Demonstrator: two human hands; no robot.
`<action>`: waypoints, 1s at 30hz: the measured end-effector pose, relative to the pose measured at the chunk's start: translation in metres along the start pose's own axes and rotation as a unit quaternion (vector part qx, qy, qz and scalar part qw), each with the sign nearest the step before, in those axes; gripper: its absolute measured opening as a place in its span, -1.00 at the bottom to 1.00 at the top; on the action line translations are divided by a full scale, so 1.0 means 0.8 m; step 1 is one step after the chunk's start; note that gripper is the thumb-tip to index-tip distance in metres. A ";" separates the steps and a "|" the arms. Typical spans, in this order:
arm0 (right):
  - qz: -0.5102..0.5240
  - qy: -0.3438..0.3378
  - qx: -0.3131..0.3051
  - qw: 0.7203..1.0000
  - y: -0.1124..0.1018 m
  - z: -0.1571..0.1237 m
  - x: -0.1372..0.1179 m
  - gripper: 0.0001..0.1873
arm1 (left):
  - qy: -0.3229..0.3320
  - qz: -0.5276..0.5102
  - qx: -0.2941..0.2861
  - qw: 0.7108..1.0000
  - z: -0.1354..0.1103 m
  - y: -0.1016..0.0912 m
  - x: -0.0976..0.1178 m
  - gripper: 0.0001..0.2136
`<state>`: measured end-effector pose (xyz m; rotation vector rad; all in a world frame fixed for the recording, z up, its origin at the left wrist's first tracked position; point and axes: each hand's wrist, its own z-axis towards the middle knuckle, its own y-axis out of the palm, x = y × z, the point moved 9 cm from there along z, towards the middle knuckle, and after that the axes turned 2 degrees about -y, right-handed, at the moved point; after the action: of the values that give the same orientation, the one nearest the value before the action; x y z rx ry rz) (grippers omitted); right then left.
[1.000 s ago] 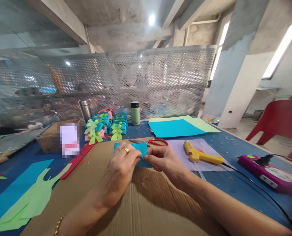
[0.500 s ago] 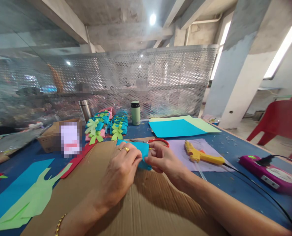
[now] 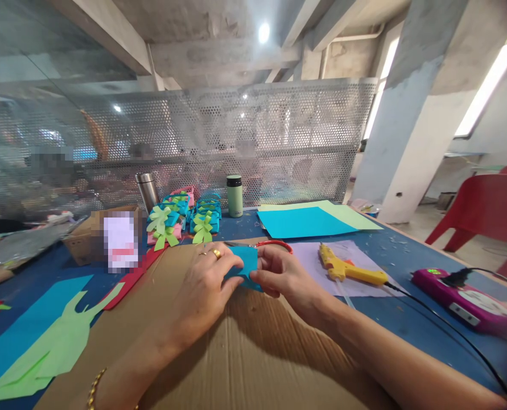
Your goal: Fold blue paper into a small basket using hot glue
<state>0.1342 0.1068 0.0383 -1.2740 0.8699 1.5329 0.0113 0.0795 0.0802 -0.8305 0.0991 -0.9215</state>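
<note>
A small folded piece of blue paper (image 3: 247, 261) is held between both hands, above a brown cardboard sheet (image 3: 253, 353). My left hand (image 3: 213, 279), with rings on its fingers, pinches the paper's left side between thumb and fingers. On the right edge, my right hand (image 3: 281, 272) grips it with thumb and curled fingers. Just behind the hands lie scissors (image 3: 281, 245) with red handles, partly hidden. A yellow hot glue gun (image 3: 349, 272) rests on a lilac sheet (image 3: 308, 262) to the right.
Small blue and pink paper baskets with green bows (image 3: 204, 222) stand at the back, near a green bottle (image 3: 235, 196) and a steel flask (image 3: 146, 191). Blue sheets (image 3: 308, 221) lie behind the scissors. Green paper scraps (image 3: 61, 353) lie left; a purple power strip (image 3: 458, 296) sits right.
My left fingers have shifted and opened slightly around the blue paper, so more of its face shows. My right hand keeps its hold in nearly the same place.
</note>
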 end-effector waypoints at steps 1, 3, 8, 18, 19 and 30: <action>-0.008 -0.001 -0.002 1.000 0.001 0.000 -0.001 -0.70 | 0.006 0.008 0.004 1.000 0.000 0.001 0.001 -0.85; -0.023 -0.003 -0.006 1.000 0.003 -0.001 -0.003 -0.68 | 0.019 0.021 0.014 0.999 0.000 0.002 0.004 -0.84; -0.019 -0.010 -0.005 1.000 0.005 -0.001 -0.008 -0.69 | 0.018 0.020 0.026 0.999 -0.003 0.002 0.007 -0.83; -0.013 0.001 -0.014 1.000 0.007 -0.001 -0.009 -0.74 | 0.039 0.009 0.038 0.999 -0.006 0.002 0.018 -0.85; -0.015 0.004 -0.017 1.000 0.007 -0.001 -0.008 -0.70 | 0.041 0.008 0.035 0.999 -0.006 0.002 0.019 -0.85; -0.017 0.013 0.014 1.000 -0.006 0.009 0.021 -0.44 | 0.076 -0.013 0.041 0.996 -0.008 -0.006 0.022 -0.88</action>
<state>0.1363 0.1188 0.0234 -1.2857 0.8787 1.4748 0.0163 0.0608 0.0837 -0.6870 0.1823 -1.0071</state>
